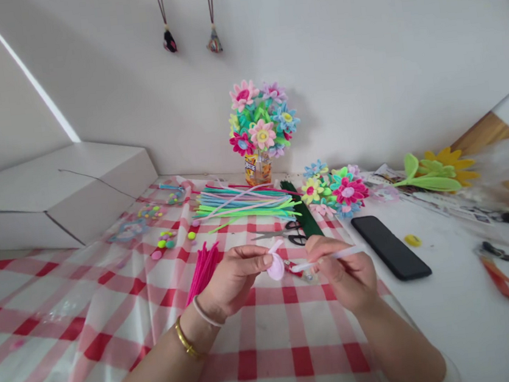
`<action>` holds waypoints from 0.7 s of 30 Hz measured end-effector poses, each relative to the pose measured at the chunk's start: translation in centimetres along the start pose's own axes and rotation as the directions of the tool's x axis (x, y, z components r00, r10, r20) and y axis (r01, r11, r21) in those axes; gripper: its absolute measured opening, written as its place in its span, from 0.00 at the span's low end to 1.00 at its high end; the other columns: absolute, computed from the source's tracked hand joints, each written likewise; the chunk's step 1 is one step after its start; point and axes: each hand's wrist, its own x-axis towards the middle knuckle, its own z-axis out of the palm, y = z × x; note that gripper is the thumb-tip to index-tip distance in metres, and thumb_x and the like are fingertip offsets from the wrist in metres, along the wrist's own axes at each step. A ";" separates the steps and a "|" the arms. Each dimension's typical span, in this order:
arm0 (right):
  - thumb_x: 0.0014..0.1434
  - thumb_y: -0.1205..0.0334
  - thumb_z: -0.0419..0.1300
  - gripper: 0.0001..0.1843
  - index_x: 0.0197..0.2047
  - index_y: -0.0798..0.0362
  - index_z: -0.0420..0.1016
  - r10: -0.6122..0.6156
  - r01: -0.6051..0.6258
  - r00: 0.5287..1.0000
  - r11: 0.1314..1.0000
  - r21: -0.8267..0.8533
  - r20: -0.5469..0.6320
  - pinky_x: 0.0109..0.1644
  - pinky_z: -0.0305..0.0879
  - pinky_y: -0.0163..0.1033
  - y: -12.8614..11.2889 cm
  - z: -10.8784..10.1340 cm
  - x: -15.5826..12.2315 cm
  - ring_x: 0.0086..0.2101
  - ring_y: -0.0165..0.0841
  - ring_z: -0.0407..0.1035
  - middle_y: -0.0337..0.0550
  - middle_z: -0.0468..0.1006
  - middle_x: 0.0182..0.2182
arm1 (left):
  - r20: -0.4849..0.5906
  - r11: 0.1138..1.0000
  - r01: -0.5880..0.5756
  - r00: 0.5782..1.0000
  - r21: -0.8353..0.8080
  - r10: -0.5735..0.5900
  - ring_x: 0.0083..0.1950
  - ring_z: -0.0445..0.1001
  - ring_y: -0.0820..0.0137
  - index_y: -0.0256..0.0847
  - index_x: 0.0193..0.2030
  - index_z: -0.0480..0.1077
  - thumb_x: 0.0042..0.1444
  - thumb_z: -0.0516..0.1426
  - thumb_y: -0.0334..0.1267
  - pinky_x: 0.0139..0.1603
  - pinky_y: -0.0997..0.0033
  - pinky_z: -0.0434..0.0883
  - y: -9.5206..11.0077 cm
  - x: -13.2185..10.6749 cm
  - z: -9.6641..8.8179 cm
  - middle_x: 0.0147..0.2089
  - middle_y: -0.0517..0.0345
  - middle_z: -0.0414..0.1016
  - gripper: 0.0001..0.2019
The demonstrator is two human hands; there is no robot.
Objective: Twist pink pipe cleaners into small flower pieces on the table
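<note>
Left hand (234,279) pinches rounded, soft-looking lilac piece (276,268) on the person's side of the scissors (282,232). Right hand (349,275) grips slim, straight pale stick (348,251), tip near the piece. Fuzzy magenta stems (202,270) lie left of scissors, multicolored stems (242,204) beyond, flat black phone (389,246) right.

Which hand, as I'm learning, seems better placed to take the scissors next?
Probably the right hand: it is nearer the handle end of the scissors, though holding a thin pale stick; the left hand pinches a lilac piece.
</note>
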 end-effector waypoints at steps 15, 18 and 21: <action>0.47 0.70 0.58 0.17 0.43 0.53 0.72 0.545 -0.099 0.788 0.572 -0.814 0.287 0.40 0.64 0.41 2.0 -0.4 -0.4 0.38 0.40 0.69 0.48 0.74 0.35 | 0.047 0.984 -0.164 0.985 -0.063 0.167 0.28 0.67 0.73 0.36 0.23 0.75 0.41 0.64 0.33 0.35 0.70 0.61 0.6 0.0 0.0 0.23 0.57 0.72 0.03; 0.44 0.66 0.61 0.18 0.42 0.53 0.72 0.615 -0.075 0.704 0.562 -0.824 0.355 0.38 0.63 0.41 1.3 -0.1 -0.7 0.37 0.41 0.68 0.48 0.73 0.34 | 0.051 0.985 -0.164 0.985 -0.063 0.167 0.27 0.67 0.72 0.36 0.23 0.75 0.41 0.64 0.34 0.34 0.70 0.61 0.6 0.0 0.1 0.23 0.57 0.72 0.04; 0.41 0.63 0.64 0.24 0.44 0.54 0.72 0.643 -0.007 0.645 0.544 -0.839 0.412 0.37 0.62 0.42 1.0 0.1 -0.7 0.37 0.43 0.67 0.50 0.73 0.34 | 0.059 0.986 -0.150 0.986 -0.069 0.154 0.28 0.68 0.72 0.36 0.24 0.76 0.40 0.64 0.34 0.34 0.70 0.62 0.5 0.0 -0.1 0.23 0.56 0.73 0.04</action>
